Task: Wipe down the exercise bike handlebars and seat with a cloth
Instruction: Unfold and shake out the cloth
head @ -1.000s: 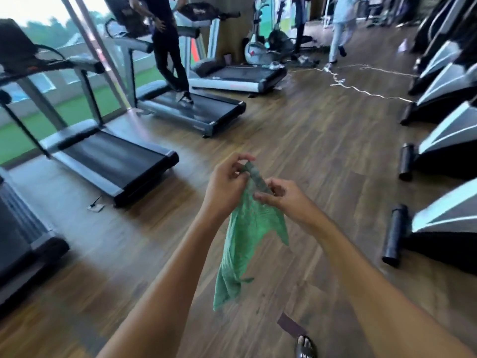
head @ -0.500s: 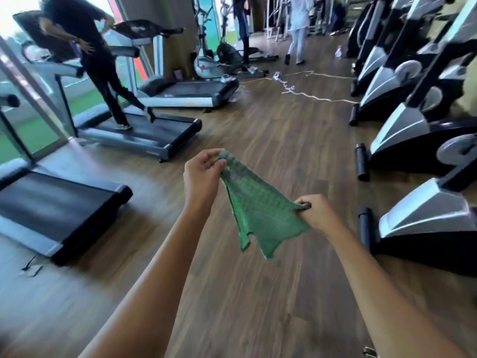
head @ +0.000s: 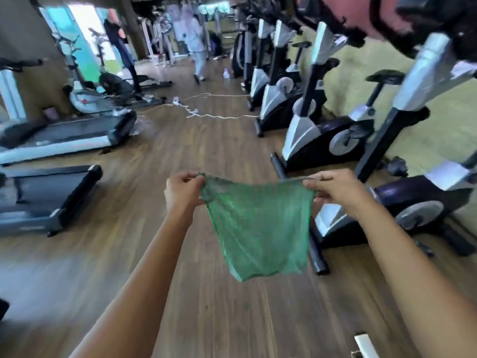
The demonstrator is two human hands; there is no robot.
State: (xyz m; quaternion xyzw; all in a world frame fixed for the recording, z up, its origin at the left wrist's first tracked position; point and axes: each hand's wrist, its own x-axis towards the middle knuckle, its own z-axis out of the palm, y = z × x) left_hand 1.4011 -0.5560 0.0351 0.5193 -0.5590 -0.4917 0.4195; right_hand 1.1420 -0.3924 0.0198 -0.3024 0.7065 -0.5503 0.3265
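— Where did we have the cloth [head: 260, 226] at that point?

— Stretched between both grips. Our left hand [head: 182, 188] pinched one top corner and our right hand [head: 335, 188] pinched the other, so the top edge ran taut from grip to grip and the rest hung straight down below them, over the wooden floor [head: 206, 151]

— So neither grip was free?

— No, both were clenched on the fabric. Its long axis ran crosswise, left grip to right grip, at about the same height

— And the bike we meant to wipe?

— The nearest exercise bike [head: 402, 187] stood off to the right of the right grip, its base just beyond and below that hand. Its handlebars [head: 426, 24] sat high above and to the right of both grips, blurred, and its seat we could not make out for certain. Farther bikes lined up ahead of the right grip

— Which hand was nearer, then?

— The right one, clearly. We judged the wiping had not begun: the cloth touched no part of the bike, and the reach would have gone up and rightward from the right grip
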